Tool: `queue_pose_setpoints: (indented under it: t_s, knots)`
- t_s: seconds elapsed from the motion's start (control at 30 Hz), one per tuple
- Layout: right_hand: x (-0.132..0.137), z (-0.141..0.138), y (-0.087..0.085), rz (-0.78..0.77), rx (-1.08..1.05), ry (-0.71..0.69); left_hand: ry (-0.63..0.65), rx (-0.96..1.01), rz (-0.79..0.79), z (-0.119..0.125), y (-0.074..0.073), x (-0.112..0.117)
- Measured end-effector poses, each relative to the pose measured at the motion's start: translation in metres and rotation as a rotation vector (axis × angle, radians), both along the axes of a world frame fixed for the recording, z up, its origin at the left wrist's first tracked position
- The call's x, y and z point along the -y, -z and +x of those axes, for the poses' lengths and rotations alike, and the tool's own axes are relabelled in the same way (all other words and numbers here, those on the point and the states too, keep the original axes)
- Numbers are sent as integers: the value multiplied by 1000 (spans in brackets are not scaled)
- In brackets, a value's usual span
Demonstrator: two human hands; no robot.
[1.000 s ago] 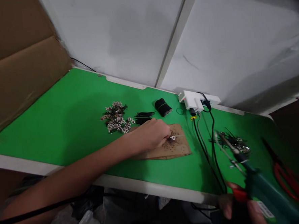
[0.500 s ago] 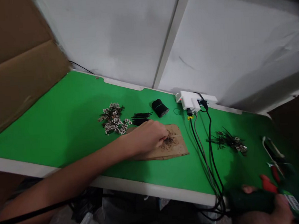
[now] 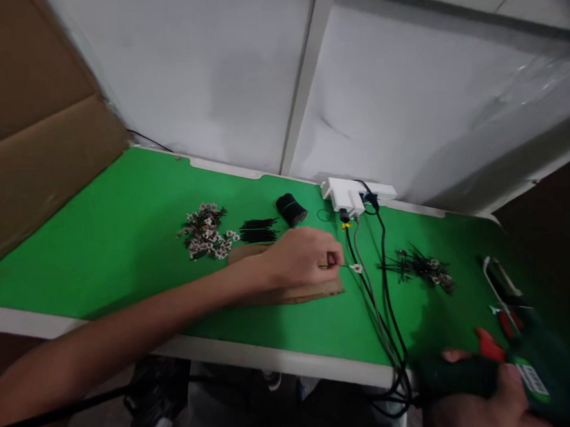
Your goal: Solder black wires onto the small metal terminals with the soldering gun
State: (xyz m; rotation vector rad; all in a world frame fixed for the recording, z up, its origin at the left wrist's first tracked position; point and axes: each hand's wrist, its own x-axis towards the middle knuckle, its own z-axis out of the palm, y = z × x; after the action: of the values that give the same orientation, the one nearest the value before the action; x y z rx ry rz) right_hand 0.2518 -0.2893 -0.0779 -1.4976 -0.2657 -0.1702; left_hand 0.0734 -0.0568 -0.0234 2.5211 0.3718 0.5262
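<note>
My left hand (image 3: 311, 257) is closed over a piece of brown cardboard (image 3: 290, 296), pinching a thin dark stem. A small white flower (image 3: 356, 268) tips that stem, pointing right near the cables. At the lower right my right hand (image 3: 489, 401) is wrapped round the dark green handle of what looks like a glue gun (image 3: 540, 372), with red parts and a barcode label. A pile of small whitish flowers (image 3: 206, 231) lies left of the cardboard. Beside it are loose black stems (image 3: 258, 230) and a banded black bundle (image 3: 291, 209).
A white power strip (image 3: 356, 195) sits against the back wall, with black and grey cables (image 3: 386, 284) running over the front edge. Dark stems with flowers (image 3: 421, 266) lie right of them. A cardboard sheet (image 3: 34, 138) stands at the left.
My left hand has lifted from the brown-specked patch on the cardboard, and the white flower on its stem now shows beyond the fingers. The view has shifted slightly right; my right hand keeps its grip.
</note>
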Motion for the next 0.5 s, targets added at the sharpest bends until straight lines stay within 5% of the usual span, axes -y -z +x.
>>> queue_pose_setpoints:
  t_s: [0.13, 0.3, 0.4, 0.5]
  knots:
    - [3, 3, 3, 106, 51, -35, 64, -13, 122, 75, -4, 5]
    - [8, 7, 6, 172, -33, -57, 204, -92, 273, 171, 12, -1]
    - [12, 9, 8, 130, -45, -32, 246, -120, 333, 181, 18, -6]
    - [19, 10, 9, -43, -158, -65, 260, -14, 405, 138, 12, -17]
